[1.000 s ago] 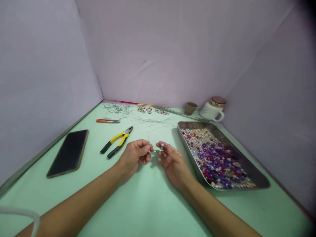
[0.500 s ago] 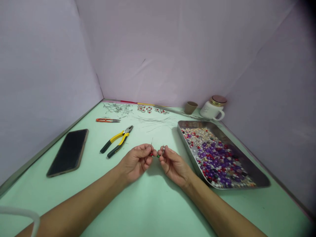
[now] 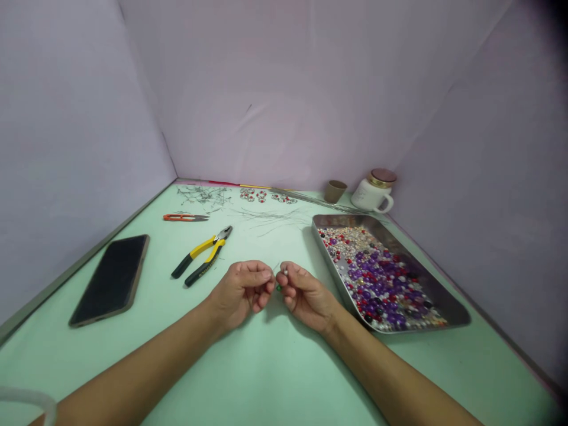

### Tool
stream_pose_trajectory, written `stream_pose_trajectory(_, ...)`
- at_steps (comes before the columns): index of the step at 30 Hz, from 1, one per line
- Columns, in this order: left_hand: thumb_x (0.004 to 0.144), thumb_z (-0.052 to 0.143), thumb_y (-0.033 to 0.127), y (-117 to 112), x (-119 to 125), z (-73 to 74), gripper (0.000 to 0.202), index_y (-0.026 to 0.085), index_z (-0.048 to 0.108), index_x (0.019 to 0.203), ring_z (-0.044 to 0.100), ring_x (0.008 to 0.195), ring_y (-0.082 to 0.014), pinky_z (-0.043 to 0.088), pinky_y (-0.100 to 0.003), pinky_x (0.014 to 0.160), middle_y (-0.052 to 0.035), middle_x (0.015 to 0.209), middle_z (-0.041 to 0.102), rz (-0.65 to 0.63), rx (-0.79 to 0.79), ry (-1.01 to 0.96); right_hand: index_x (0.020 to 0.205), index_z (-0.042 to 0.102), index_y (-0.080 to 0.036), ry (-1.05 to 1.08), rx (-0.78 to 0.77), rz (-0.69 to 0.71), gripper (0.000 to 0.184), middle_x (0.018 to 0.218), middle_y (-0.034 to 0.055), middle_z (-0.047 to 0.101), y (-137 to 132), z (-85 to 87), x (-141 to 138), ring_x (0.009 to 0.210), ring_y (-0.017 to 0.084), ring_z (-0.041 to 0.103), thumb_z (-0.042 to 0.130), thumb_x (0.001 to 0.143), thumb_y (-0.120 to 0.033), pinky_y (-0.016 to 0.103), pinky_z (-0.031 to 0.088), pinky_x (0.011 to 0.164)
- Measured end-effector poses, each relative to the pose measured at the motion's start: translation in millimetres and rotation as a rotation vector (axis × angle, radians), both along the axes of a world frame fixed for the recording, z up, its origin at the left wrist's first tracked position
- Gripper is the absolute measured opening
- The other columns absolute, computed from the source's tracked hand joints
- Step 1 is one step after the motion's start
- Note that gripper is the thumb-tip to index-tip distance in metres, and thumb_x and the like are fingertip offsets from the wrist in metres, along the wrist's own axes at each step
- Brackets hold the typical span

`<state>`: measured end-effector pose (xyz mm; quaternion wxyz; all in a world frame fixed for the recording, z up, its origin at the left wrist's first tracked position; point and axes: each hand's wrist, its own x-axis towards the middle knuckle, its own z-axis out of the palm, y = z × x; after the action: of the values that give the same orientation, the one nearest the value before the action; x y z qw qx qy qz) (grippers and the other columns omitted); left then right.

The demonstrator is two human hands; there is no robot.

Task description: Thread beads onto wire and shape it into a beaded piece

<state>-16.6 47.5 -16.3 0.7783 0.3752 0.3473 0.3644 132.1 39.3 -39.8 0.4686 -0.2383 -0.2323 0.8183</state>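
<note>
My left hand [image 3: 244, 290] is closed in a pinch just above the middle of the table, with a thin wire [image 3: 276, 267] at its fingertips. Almost touching it, my right hand [image 3: 309, 294] pinches a few small beads. Among these a whitish bead [image 3: 285, 272] shows at the thumb, and a green bead [image 3: 278, 288] sits below the index finger. Fingers hide how the beads and wire join. To the right stands a metal tray [image 3: 331, 269] of loose purple, red, white and dark beads.
Left of my hands lie yellow-black pliers [image 3: 205, 253], orange thread snips [image 3: 184, 218] and a phone [image 3: 110, 281]. Farther back are wire scraps [image 3: 204, 195], loose wires [image 3: 270, 216] and beaded pieces [image 3: 261, 196]. A brown cup [image 3: 335, 191] and white lidded mug [image 3: 371, 194] stand behind the tray.
The wire at my left fingertips, upright before, now slants toward my right hand. Red beads seen at the left fingers are now hidden. The whole view has shifted slightly.
</note>
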Motion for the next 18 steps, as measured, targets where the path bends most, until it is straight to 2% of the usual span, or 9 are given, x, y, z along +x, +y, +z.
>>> stream_pose_trajectory(3,0.065,0.054,0.02,-0.2,1.2,1.7,0.012,0.012,0.053,0.057,0.042,0.034,-0.0057,0.025,-0.017,0.029,0.0005,0.052,0.051,0.002,0.004,0.028,0.07,0.055,-0.015,0.047,0.004,0.033,0.019,0.057,-0.0061,0.054,-0.9,0.6,-0.5,0.039,0.0,0.042,0.071,0.06,-0.021,0.009,0.045,0.042)
stream_pose_trajectory(9,0.068,0.059,0.031,-1.4,3.2,0.2,0.025,0.012,0.051,0.054,0.039,0.035,-0.0038,0.023,-0.016,0.031,0.0019,0.05,0.05,-0.007,0.074,0.056,0.07,0.054,-0.014,0.079,0.002,0.049,0.016,0.058,-0.0062,0.051,-0.1,-1.8,1.0,0.04,0.0,0.039,0.067,0.062,-0.02,0.011,0.047,0.049)
stream_pose_trajectory(15,0.068,0.061,0.025,-0.6,-1.3,-2.3,0.013,0.013,0.055,0.065,0.024,0.033,0.001,0.01,-0.017,0.034,0.0029,0.055,0.052,0.045,0.144,0.124,0.07,0.054,-0.014,0.043,-0.004,0.033,0.015,0.058,-0.0057,0.05,0.8,-4.5,2.3,0.039,0.001,0.036,0.066,0.063,-0.02,0.013,0.048,0.05)
stream_pose_trajectory(18,0.067,0.061,0.024,1.0,-2.6,-3.3,0.011,0.013,0.058,0.067,0.023,0.034,0.0003,0.01,-0.018,0.035,0.0036,0.053,0.05,0.036,0.149,0.154,0.07,0.053,-0.014,0.044,0.002,0.046,0.016,0.059,-0.0055,0.051,1.6,-5.6,2.0,0.04,0.001,0.038,0.066,0.063,-0.02,0.013,0.048,0.052)
